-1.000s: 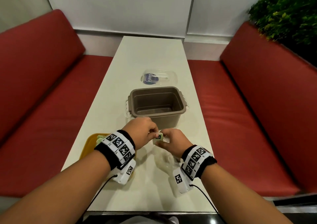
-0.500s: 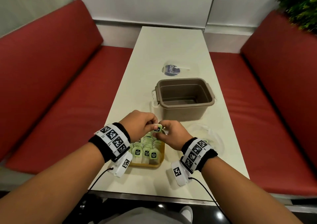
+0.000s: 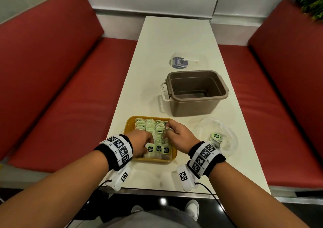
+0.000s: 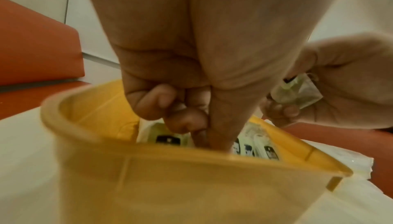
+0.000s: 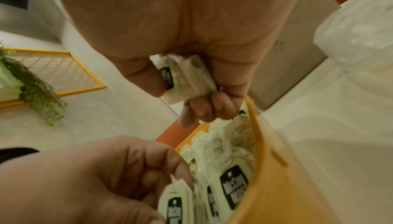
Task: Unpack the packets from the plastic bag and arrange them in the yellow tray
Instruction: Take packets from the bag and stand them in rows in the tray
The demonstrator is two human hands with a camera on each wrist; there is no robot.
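On the left side of the white bench (image 3: 178, 41) the yellow tray (image 3: 129, 125) sits at the near edge, filled with rows of pale green packets (image 3: 150, 128) standing on edge, their black-labelled tags facing the person at the row nearest 6 o'clock. The left hand (image 3: 139, 143) reaches into the tray's 7 o'clock corner; the left wrist view shows its fingers (image 4: 170, 103) curled with the tips pressed down among the packets just inside the tray wall (image 4: 191, 185), and the right wrist view shows them pinching the top of one packet (image 5: 176, 199) in the nearest row.

Toward 3 o'clock from it, the right hand (image 3: 178, 133) hovers over the tray's 1 o'clock corner, fingers curled round a single packet (image 5: 185, 79) held against the palm, its dark label turned sideways. The two hands are near each other but apart.

Further toward 3 o'clock, the clear plastic bag (image 3: 225, 140) lies crumpled on the bench just beside the tray, with at least one green-tagged packet (image 3: 216, 136) inside it. At 12 o'clock from the tray and bag stands an open brown tub (image 3: 195, 109) with a white side handle. Beyond it, toward 12 o'clock, lies a clear lid (image 3: 188, 62) with a blue round label. Red cushioned seats (image 3: 61, 81) flank the bench on both sides.
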